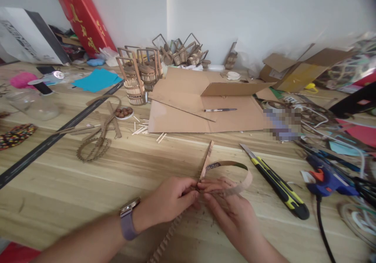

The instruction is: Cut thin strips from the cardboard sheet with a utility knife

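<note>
My left hand [172, 198], with a watch on its wrist, is closed on a notched cardboard strip [167, 237] that runs down toward the lower edge of the view. Close against it, my right hand [232, 208] pinches the cardboard too, its fingertips nearly meeting the left ones. A smooth cardboard strip [246, 171] with printed characters curls in a loop above the right hand. One straight end stands up beyond the fingers. Where the strips meet is hidden by my fingers. A yellow and black utility knife [277, 184] lies right of my right hand, blade out.
Behind are a flattened cardboard box [179, 116] with a pen [220, 109], small woven baskets [135, 86], a dish of brown beads [123, 113] and loose sticks [141, 129]. A blue glue gun [326, 176] and cables crowd the right; a coiled notched strip [94, 149] lies left.
</note>
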### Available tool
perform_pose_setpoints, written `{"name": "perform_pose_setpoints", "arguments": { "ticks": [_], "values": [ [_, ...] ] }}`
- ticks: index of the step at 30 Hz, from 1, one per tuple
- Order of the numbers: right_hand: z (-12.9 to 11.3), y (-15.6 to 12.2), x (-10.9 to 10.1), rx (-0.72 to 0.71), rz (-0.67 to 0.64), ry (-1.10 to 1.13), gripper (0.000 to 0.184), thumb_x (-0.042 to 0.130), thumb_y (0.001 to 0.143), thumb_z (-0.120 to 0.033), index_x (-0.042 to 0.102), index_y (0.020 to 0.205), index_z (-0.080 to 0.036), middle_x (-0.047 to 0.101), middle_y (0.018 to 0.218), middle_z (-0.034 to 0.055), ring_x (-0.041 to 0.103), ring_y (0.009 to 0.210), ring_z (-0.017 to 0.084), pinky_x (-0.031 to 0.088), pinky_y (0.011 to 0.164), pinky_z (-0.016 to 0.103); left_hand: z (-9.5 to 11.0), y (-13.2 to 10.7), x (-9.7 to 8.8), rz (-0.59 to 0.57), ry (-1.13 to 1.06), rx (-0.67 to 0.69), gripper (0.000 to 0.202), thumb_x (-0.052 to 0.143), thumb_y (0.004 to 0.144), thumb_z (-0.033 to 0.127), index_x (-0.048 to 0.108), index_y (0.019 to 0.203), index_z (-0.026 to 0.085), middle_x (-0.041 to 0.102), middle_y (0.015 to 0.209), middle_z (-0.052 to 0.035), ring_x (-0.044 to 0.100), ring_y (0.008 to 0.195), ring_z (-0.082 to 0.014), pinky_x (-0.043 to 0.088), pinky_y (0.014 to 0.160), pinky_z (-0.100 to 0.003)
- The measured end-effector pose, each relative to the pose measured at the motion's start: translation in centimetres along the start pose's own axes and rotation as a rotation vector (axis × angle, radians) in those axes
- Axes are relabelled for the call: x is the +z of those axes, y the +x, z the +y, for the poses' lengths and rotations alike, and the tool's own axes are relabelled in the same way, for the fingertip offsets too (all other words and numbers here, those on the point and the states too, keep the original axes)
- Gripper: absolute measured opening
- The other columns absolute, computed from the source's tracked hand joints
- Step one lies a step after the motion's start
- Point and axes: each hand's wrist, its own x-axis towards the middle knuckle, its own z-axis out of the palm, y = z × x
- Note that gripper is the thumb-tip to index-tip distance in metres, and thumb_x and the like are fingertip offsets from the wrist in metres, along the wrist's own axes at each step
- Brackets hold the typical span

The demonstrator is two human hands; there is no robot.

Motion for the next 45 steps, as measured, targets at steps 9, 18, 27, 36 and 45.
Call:
{"name": "perform_pose_setpoints", "arguments": {
  "ticks": [9, 18, 27, 36, 45],
  "values": [
    [0.15, -0.21, -0.13, 0.149, -0.028, 0.060, 0.013, 0.051, 0.093, -0.025, 0.064, 0.090, -0.024, 0.075, 0.090, 0.0041, 0.072, 0.085, 0.018, 0.057, 0.071, 0.028, -0.14, -0.05, -0.02, -0.005, 0.059, -0.005, 0.028, 0.049, 0.094, 0.031, 0.071, 0.096, 0.014, 0.075, 0.083, -0.0042, 0.068, 0.072, -0.0168, 0.045, 0.061, -0.021],
    [-0.14, -0.34, 0.09, 0.115, -0.006, 0.121, 0.009, 0.055, 0.092, -0.022, 0.064, 0.093, -0.025, 0.075, 0.093, 0.0034, 0.071, 0.089, 0.017, 0.058, 0.075, 0.027, -0.29, -0.01, 0.07, -0.001, -0.020, -0.003, 0.025, 0.053, 0.093, 0.035, 0.067, 0.103, 0.016, 0.072, 0.086, -0.0029, 0.066, 0.076, -0.0163, 0.045, 0.064, -0.021],
    [-0.20, -0.12, 0.25, 0.005, 0.008, 0.035, 0.006, 0.061, 0.088, -0.021, 0.064, 0.090, -0.026, 0.074, 0.093, 0.0032, 0.070, 0.091, 0.020, 0.057, 0.078, 0.033, -0.76, 0.20, 0.17, 0.025, 0.023, 0.016, 0.020, 0.052, 0.093, 0.029, 0.067, 0.095, 0.016, 0.070, 0.083, -0.0018, 0.063, 0.072, -0.0146, 0.042, 0.060, -0.020],
    [-0.17, -0.27, -0.06, 0.050, 0.010, 0.047, 0.009, 0.057, 0.090, -0.020, 0.064, 0.091, -0.026, 0.075, 0.094, 0.0019, 0.070, 0.090, 0.018, 0.056, 0.078, 0.029, 0.03, -0.03, 0.04, 0.005, 0.006, 0.013, 0.023, 0.049, 0.093, 0.025, 0.069, 0.096, 0.015, 0.073, 0.083, -0.0034, 0.068, 0.075, -0.0164, 0.045, 0.062, -0.020],
    [0.13, -0.22, -0.19, 0.201, -0.025, 0.156, 0.012, 0.055, 0.092, -0.029, 0.067, 0.091, -0.025, 0.075, 0.091, 0.0034, 0.072, 0.086, 0.017, 0.058, 0.073, 0.027, -0.10, 0.02, -0.10, 0.018, 0.094, -0.002, 0.023, 0.050, 0.092, 0.025, 0.070, 0.090, 0.015, 0.074, 0.081, -0.0019, 0.067, 0.071, -0.0153, 0.043, 0.060, -0.020]
  ]
}}
